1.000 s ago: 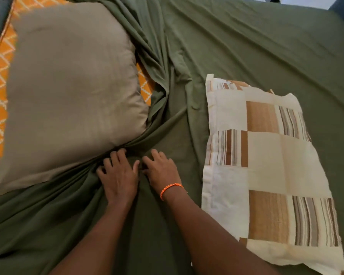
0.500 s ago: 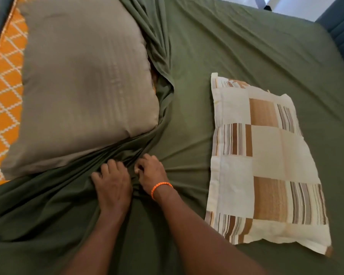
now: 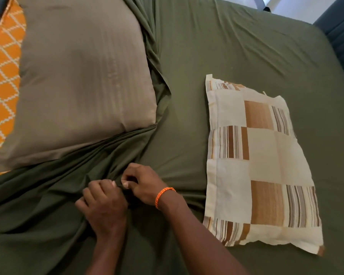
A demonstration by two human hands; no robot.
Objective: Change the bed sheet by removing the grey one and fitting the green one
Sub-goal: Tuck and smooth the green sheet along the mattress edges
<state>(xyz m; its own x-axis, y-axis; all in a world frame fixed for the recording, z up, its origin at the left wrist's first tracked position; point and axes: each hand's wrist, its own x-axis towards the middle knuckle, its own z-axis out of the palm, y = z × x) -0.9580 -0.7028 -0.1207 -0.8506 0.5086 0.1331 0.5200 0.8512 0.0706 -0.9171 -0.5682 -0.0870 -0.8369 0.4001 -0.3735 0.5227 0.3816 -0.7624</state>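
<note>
Both of my hands have curled since a moment ago, from lying flat to bunching cloth: my left hand (image 3: pixel 104 207) and right hand (image 3: pixel 143 183) each hold a pinching grip on a fold of the green sheet (image 3: pixel 236 56) near me. It covers the bed, wrinkled under the grey pillow (image 3: pixel 81 76) on the left; the patchwork pillow (image 3: pixel 260 165) lies right.

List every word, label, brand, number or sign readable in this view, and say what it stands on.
None: no readable text shows anywhere.
The grey pillow, the patchwork pillow, the green sheet gripped by the left hand and the right hand, and the orange mattress cover carry only colours and patterns.
</note>
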